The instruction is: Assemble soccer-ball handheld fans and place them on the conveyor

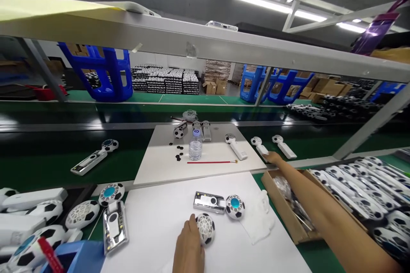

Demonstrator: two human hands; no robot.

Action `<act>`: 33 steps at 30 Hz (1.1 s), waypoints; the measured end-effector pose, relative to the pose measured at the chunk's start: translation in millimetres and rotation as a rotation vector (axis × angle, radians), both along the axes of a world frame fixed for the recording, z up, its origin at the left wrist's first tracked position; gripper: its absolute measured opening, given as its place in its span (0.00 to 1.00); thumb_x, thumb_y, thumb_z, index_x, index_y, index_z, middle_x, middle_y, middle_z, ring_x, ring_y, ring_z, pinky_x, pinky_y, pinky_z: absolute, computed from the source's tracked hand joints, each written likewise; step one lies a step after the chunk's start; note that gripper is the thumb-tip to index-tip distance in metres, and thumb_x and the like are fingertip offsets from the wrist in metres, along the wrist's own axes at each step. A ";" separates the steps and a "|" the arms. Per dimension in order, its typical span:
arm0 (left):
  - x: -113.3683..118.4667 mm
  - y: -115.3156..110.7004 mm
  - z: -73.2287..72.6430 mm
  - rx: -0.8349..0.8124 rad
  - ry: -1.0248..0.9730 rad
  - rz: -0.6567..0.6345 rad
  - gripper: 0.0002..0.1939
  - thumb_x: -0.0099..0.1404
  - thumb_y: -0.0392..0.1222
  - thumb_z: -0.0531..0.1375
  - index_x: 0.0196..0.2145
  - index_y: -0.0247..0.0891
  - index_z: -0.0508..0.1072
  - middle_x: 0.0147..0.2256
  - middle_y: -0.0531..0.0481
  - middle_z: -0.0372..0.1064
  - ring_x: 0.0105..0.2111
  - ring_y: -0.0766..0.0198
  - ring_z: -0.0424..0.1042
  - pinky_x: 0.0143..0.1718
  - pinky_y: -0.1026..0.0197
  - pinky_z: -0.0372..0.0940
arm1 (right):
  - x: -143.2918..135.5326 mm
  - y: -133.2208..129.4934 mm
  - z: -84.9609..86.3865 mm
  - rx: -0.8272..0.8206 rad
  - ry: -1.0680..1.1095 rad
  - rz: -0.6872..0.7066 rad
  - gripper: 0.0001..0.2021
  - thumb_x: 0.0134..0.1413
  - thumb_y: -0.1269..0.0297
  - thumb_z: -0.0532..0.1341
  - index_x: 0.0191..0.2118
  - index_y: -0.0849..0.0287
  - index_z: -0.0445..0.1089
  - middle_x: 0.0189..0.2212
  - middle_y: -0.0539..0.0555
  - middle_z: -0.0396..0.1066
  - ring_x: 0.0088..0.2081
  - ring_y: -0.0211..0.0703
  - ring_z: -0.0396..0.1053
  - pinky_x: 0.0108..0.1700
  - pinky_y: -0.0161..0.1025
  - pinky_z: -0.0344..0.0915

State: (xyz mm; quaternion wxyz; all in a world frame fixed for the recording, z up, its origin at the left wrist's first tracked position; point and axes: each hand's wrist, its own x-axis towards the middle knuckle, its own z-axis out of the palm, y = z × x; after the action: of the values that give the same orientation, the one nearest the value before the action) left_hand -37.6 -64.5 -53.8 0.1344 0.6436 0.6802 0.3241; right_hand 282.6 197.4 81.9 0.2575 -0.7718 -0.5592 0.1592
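My left hand [188,245] is closed around the side of a soccer-ball-patterned fan head [206,229] on the white sheet. Just above it lies a fan with an open handle showing its circuit board [209,202] and a blue-centred ball head [235,207]. My right hand [273,158] reaches far forward at the right, its fingers at the handle end of a white fan [261,148]; its grip is too small to make out. Another white fan [284,146] lies to the right of that hand.
A water bottle [195,147], a red brush [211,162] and black pieces sit on the white board [153,158]. A cardboard box [282,209] stands under my right forearm. Fans fill both sides; a blue bin [77,256] is at lower left. A shelf beam crosses above.
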 end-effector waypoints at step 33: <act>-2.9 9.7 61.3 -0.312 -2.089 -0.106 0.24 0.67 0.55 0.49 0.41 0.32 0.73 0.30 0.45 0.72 0.24 0.67 0.69 0.22 0.64 0.69 | -109.2 -199.7 -38.8 -0.186 1.569 0.326 0.21 0.49 0.43 0.59 0.38 0.56 0.66 0.30 0.51 0.69 0.38 0.46 0.70 0.48 0.55 0.66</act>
State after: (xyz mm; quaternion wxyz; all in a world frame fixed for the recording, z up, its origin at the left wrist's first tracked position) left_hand -40.5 -54.8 7.5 0.7482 0.0496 0.2318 0.6197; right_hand 173.4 -2.3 43.1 0.4834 -0.3621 -0.3057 0.7361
